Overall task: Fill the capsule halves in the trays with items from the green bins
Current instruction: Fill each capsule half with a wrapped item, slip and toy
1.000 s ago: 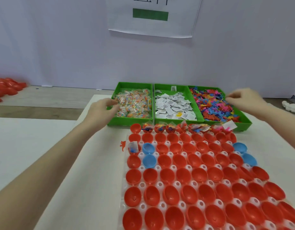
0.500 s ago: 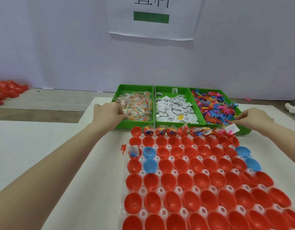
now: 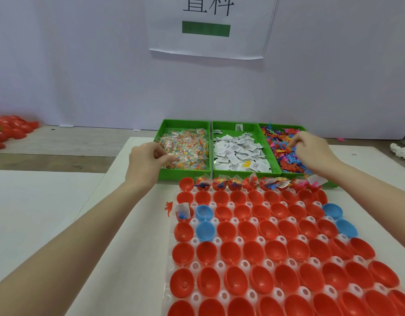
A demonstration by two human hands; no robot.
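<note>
A white tray point(image 3: 216, 240) in front of me holds several open red capsule halves point(image 3: 231, 249) and a few blue ones point(image 3: 205, 231). The far row point(image 3: 219, 184) has packets and toy figures in it. Behind it stand three green bins. My left hand point(image 3: 146, 163) is at the left bin point(image 3: 185, 122) and pinches a clear packet of coloured beads point(image 3: 185, 151). The middle bin point(image 3: 233, 124) holds white sachets. Over the right bin point(image 3: 298, 127), my right hand point(image 3: 311, 151) has its fingers curled down into the coloured toy figures point(image 3: 286, 153), pinching one.
A loose red figure point(image 3: 169, 207) lies just left of the tray. A heap of red capsule halves point(image 3: 10, 131) sits at the far left. A white object point(image 3: 400, 151) lies at the far right. A paper sign point(image 3: 208, 26) hangs on the wall behind the bins.
My right hand has moved from the tray's far right corner back up into the right bin. My left hand has shifted from the left bin's near corner into the packets.
</note>
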